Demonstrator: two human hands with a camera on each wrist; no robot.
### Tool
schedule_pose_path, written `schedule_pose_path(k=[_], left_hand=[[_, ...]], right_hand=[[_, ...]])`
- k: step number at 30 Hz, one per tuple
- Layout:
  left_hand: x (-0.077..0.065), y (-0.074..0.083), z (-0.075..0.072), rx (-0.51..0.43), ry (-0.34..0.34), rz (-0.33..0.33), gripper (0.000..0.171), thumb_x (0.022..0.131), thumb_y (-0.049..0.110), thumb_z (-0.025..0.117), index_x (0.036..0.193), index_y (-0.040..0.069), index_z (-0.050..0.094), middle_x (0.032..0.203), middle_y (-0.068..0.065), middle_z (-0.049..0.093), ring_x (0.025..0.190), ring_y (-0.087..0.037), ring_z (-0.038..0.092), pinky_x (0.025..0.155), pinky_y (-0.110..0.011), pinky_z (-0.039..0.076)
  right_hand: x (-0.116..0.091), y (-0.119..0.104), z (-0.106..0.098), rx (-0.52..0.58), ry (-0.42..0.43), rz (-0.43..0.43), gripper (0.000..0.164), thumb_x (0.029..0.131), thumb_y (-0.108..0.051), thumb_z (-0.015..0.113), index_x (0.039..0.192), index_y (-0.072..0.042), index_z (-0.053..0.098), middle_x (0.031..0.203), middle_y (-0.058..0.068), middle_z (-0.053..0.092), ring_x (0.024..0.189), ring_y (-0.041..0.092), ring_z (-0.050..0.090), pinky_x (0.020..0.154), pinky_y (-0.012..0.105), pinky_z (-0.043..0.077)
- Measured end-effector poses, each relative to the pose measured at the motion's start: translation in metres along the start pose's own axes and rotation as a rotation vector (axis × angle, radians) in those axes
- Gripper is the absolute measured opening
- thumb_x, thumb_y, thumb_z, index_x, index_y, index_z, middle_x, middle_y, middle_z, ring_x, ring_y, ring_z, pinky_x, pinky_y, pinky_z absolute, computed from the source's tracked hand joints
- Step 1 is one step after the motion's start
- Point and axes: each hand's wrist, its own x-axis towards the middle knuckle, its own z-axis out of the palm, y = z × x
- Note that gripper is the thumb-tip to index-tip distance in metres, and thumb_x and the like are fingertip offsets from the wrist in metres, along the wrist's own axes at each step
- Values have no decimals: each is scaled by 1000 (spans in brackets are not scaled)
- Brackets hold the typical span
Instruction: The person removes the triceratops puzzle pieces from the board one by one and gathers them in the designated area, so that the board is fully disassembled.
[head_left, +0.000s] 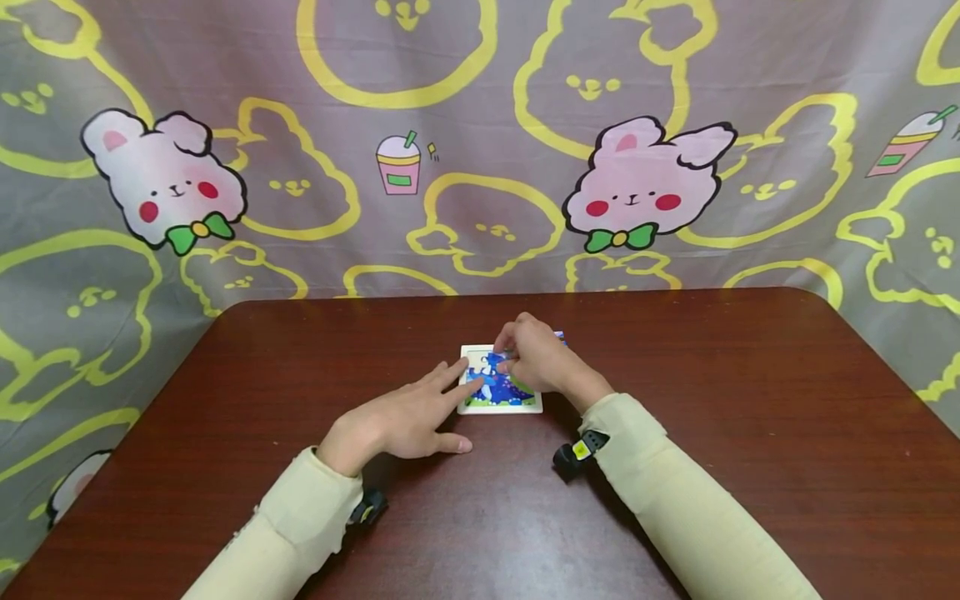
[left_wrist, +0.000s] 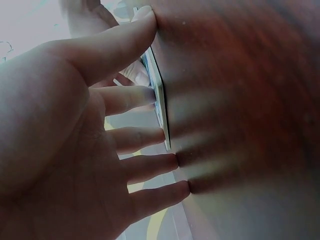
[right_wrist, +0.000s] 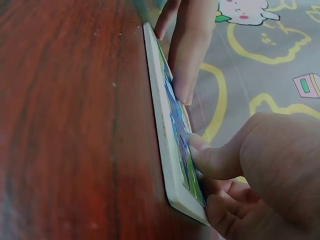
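A small jigsaw puzzle (head_left: 501,408) with a blue cartoon picture lies in a white frame on the table; bare white shows at its upper left. My left hand (head_left: 408,414) has its fingers spread, with fingertips on the puzzle's left side and the thumb out over the table. In the left wrist view, the left fingers (left_wrist: 145,140) are straight, two reaching the frame's edge. Over the upper right of the puzzle, my right hand (head_left: 542,354) curls its fingers and pinches a blue puzzle piece, mostly hidden. Its thumb (right_wrist: 200,145) is down at the picture surface in the right wrist view.
A blue printed bit (head_left: 559,335) shows just behind the right hand. The dark reddish wooden table (head_left: 712,417) extends around the puzzle. Behind its far edge hangs a patterned cloth (head_left: 480,142). A black wrist camera (head_left: 573,457) is strapped under the right sleeve.
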Motion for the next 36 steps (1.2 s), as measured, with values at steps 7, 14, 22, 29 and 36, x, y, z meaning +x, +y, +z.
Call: schedule_pose_path(k=[7, 14, 22, 29, 36], left_hand=[[-2, 0, 0, -9, 10, 12, 83, 103, 44, 68, 171, 20, 25, 181, -10, 4, 167, -39, 9, 129, -59, 29], [-2, -1, 0, -8, 13, 10, 83, 104, 44, 68, 171, 20, 25, 181, -10, 4, 167, -40, 8, 129, -59, 29], [1, 0, 0, 2, -1, 5, 83, 104, 44, 67, 171, 22, 24, 181, -9, 1, 167, -39, 6, 131, -58, 27], [1, 0, 0, 0, -7, -4, 82, 105, 44, 66, 171, 23, 23, 182, -7, 0, 168, -37, 5, 131, -57, 27], [0, 1, -1, 5, -8, -7, 82, 105, 44, 66, 171, 22, 24, 182, -8, 1, 168, -37, 5, 131, -57, 27]], right_hand=[[1, -4, 2, -16, -10, 28, 20, 95, -11, 79, 113, -4, 74, 114, 13, 63, 102, 26, 63, 98, 43, 58], [2, -4, 3, -21, -1, 34, 19, 95, -12, 78, 112, -5, 73, 115, 13, 63, 105, 27, 63, 101, 44, 57], [-1, -4, 2, -25, 19, 32, 16, 95, -12, 78, 110, -6, 74, 113, 13, 63, 106, 27, 63, 100, 45, 55], [-2, -4, 2, -19, 14, 34, 16, 96, -12, 77, 111, -6, 73, 113, 12, 63, 106, 26, 64, 100, 45, 56], [-2, -3, 3, -17, 20, 30, 16, 96, -12, 77, 110, -6, 73, 114, 12, 63, 105, 26, 64, 98, 44, 57]])
